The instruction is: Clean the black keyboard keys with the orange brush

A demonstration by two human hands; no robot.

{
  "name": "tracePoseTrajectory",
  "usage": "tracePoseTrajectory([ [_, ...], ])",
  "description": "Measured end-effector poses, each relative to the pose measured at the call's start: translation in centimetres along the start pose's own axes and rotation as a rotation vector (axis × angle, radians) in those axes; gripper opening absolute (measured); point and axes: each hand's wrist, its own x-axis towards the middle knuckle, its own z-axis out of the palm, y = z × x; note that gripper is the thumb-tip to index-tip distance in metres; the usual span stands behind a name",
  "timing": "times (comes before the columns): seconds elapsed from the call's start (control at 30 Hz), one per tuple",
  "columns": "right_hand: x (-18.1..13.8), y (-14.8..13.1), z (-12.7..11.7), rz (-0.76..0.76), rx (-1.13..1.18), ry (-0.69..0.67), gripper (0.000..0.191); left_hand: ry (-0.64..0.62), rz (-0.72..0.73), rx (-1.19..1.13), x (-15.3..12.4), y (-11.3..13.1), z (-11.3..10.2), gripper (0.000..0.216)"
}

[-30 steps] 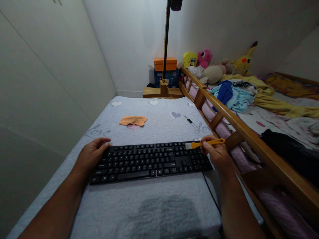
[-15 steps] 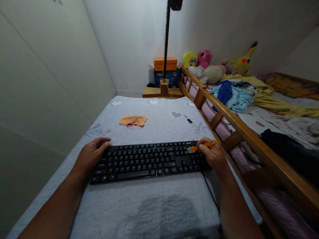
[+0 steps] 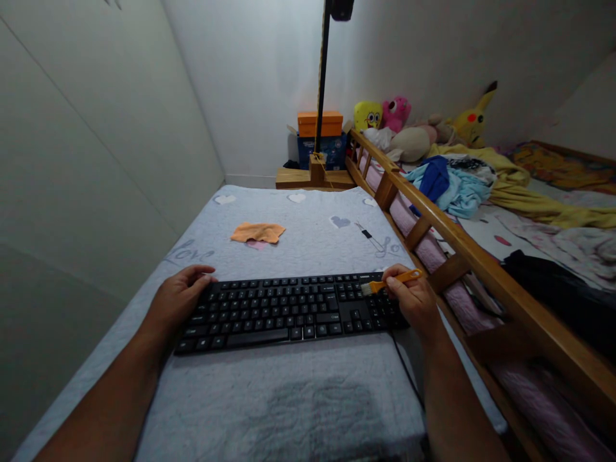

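A black keyboard [image 3: 279, 314] lies on the quilted bed cover, tilted slightly, its cable trailing off to the lower right. My left hand [image 3: 180, 295] grips the keyboard's left end, thumb on top by the upper corner; some fingertips are hidden. Pinched in my right hand [image 3: 411, 296] is a small brush with an orange handle [image 3: 407, 276]. Its pale bristles [image 3: 368, 289] point left and touch or hover just over the keys near the number pad. Behind the keyboard lies an orange cloth [image 3: 258, 232], crumpled, and farther right a thin metal tweezer-like tool [image 3: 367, 235] with a black band.
A wooden bed rail [image 3: 462, 247] runs along the right side, with clothes [image 3: 450, 183] and plush toys [image 3: 399, 119] beyond it. At the far end, a black pole [image 3: 322, 77] stands by stacked boxes [image 3: 320, 124]. A pale wall or cabinet [image 3: 91, 128] borders the left.
My right hand and the brush have shifted very slightly to the right. The left hand and the keyboard look the same.
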Motion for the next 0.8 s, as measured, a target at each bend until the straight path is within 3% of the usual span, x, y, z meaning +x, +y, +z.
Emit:
tracePoseTrajectory([
  [0.23,0.1,0.3,0.2,0.022,0.061,-0.048,0.019,0.002,0.005,0.014,0.0,-0.1,0.0,0.046],
  [0.47,-0.2,0.6,0.6,0.029,0.124,0.037,0.021,0.002,0.002,0.022,0.1,-0.3,0.0,0.043],
  [0.8,0.0,-0.5,1.7,-0.077,-0.033,-0.043,0.02,-0.004,-0.01,0.033,-0.1,0.3,-0.1,0.045],
])
